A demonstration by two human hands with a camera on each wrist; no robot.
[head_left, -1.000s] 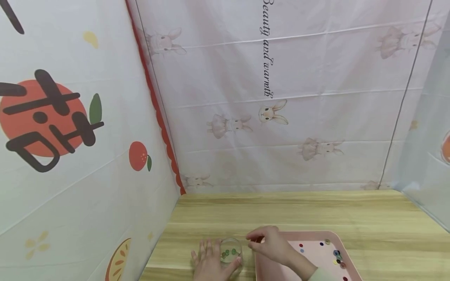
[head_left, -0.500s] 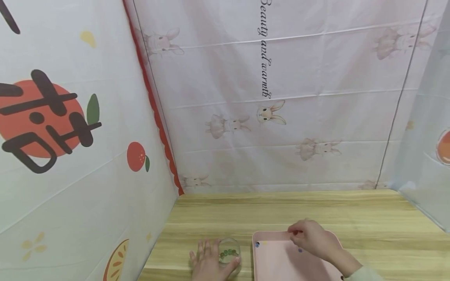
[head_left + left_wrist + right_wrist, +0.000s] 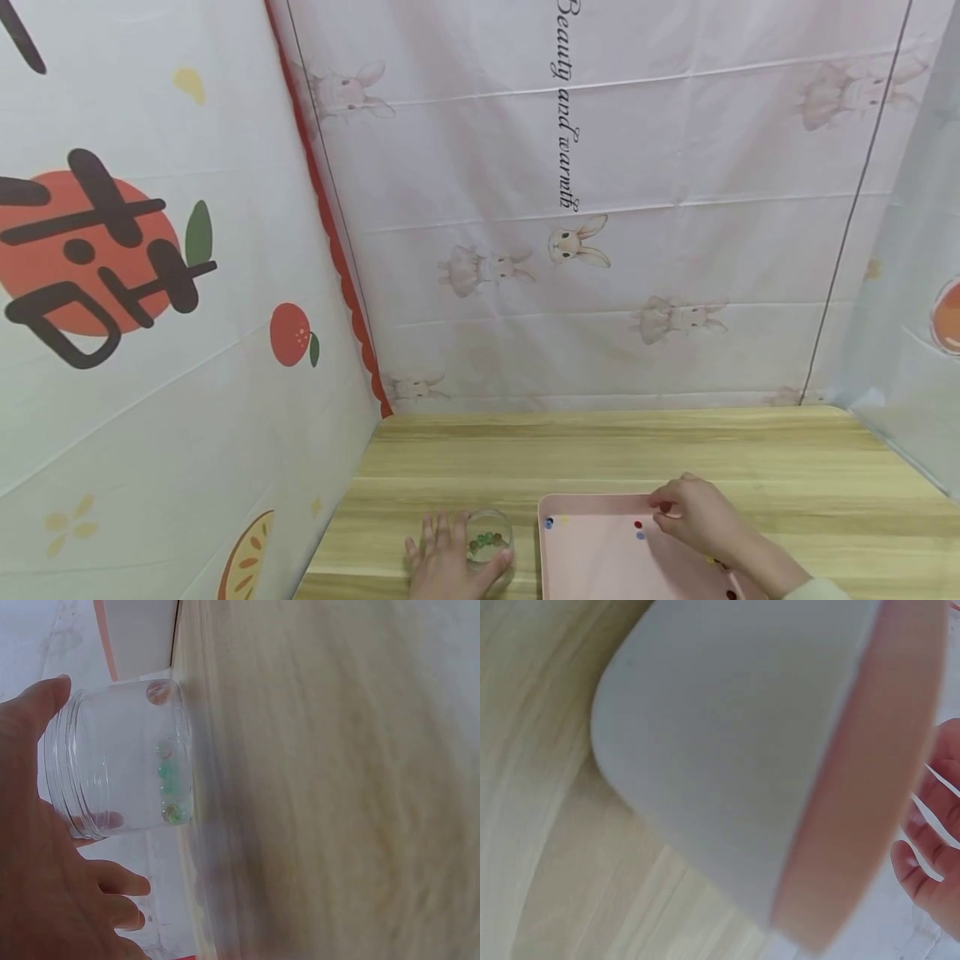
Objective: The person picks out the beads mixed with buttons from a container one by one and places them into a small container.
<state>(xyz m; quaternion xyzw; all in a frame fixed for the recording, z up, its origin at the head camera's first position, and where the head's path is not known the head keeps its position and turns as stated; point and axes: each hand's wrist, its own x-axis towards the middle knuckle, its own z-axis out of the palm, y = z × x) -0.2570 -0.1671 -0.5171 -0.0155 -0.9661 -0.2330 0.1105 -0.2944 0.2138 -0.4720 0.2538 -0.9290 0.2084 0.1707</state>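
A clear round jar (image 3: 124,754) stands on the table at the left, with several green and brownish round pieces (image 3: 489,540) at its bottom. My left hand (image 3: 446,567) holds the jar, the thumb on one side of its rim and the other fingers spread beside it. My right hand (image 3: 708,521) hovers over the far right part of a pink tray (image 3: 592,575), fingers loosely bent. A dark reddish spot shows between thumb and fingers; I cannot tell whether it is a piece or shade. In the right wrist view the fingers (image 3: 930,847) stand apart above the tray's rim.
Small round pieces lie scattered in the tray: a red one (image 3: 638,525), a blue one (image 3: 641,536), a dark blue one (image 3: 549,523) in the left corner and a dark red one (image 3: 731,595) near the right edge. Printed cloth walls (image 3: 585,333) enclose the wooden table (image 3: 465,450).
My right hand has moved from beside the jar to the right across the tray, where the forearm now covers most pieces by the right edge. The left hand and jar stay put.
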